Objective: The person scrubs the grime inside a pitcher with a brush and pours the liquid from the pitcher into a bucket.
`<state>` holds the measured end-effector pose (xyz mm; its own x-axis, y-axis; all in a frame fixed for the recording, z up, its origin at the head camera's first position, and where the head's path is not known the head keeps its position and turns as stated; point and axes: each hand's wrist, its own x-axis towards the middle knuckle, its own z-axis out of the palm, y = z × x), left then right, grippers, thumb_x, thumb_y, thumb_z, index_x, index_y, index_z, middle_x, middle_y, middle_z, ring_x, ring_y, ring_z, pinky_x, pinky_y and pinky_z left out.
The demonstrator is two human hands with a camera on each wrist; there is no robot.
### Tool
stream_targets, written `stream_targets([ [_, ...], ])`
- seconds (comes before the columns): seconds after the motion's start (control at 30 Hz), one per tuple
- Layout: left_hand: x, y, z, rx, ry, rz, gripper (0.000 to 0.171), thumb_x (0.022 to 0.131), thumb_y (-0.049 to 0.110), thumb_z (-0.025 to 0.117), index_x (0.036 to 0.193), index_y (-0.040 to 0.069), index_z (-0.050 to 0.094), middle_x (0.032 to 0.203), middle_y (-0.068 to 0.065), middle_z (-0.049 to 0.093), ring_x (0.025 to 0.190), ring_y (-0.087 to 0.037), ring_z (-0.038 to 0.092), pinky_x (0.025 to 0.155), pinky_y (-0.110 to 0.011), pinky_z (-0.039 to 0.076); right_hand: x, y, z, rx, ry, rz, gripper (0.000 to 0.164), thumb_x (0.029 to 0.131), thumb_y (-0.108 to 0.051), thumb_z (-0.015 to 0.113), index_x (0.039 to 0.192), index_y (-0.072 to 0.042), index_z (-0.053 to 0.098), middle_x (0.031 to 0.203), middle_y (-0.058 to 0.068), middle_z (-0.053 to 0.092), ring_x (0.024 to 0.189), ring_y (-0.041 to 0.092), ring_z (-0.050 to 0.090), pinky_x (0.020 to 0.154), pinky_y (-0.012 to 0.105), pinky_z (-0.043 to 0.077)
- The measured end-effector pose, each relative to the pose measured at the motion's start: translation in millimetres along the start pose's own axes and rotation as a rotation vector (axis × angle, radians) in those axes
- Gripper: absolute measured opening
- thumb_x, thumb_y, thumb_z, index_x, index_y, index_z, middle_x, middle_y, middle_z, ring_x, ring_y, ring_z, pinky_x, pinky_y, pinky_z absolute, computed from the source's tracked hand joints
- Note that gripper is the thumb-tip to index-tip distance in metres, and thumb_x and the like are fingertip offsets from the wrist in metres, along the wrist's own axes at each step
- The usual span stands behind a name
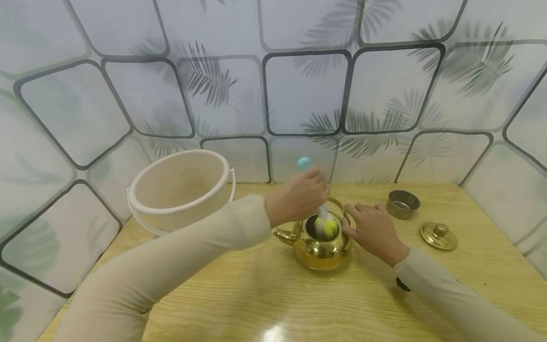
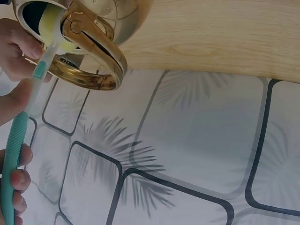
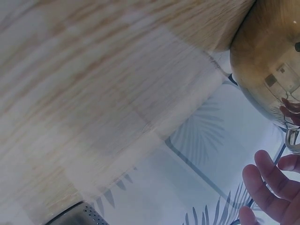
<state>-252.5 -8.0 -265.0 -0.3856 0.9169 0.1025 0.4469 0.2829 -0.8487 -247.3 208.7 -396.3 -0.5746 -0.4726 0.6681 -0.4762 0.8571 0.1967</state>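
Observation:
A brass-coloured kettle (image 1: 322, 254) stands on the wooden table with its lid off and its spout toward the left. My left hand (image 1: 299, 197) grips a sponge brush by its teal handle (image 2: 18, 133). The brush's yellow sponge head (image 1: 328, 228) sits inside the kettle's mouth, and its lower part is hidden there. At the kettle's right side, my right hand (image 1: 373, 230) holds the handle's base near the rim with thumb and forefinger. In the right wrist view its other fingers (image 3: 267, 183) are loosely bent beside the kettle.
Left of the kettle stands a large white bucket (image 1: 179, 209) with a thin handle. To the right lie a perforated metal strainer cup (image 1: 402, 204) and the kettle's knobbed lid (image 1: 438, 236). A patterned wall covering (image 1: 307, 99) rises behind the table.

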Motion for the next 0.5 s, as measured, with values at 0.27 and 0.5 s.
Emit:
stream_targets([
  [0.27,2.4,-3.3,-0.9,-0.099,-0.018,0.007,0.053,0.084,0.065,0.049,0.104,0.019,0.066,0.101,0.009,0.068,0.091,-0.01,0.055,0.089,-0.027,0.037,1.1,-1.0,-1.7,-0.019,0.0,-0.007,0.021,0.082,-0.025,0.045,0.085,-0.008,0.056,0.051,-0.001,0.043,0.042,0.01,0.03,0.048,0.029,0.025],
  [0.5,4.8,-6.4,2.4,-0.204,-0.039,0.012,0.055,0.081,0.066,0.052,0.104,0.018,0.066,0.109,0.006,0.068,0.104,-0.014,0.056,0.095,-0.028,0.036,1.4,-0.7,-2.2,-0.014,-0.02,-0.004,0.02,0.082,-0.025,0.046,0.085,-0.008,0.056,0.051,-0.001,0.042,0.043,0.01,0.029,0.048,0.029,0.026],
])
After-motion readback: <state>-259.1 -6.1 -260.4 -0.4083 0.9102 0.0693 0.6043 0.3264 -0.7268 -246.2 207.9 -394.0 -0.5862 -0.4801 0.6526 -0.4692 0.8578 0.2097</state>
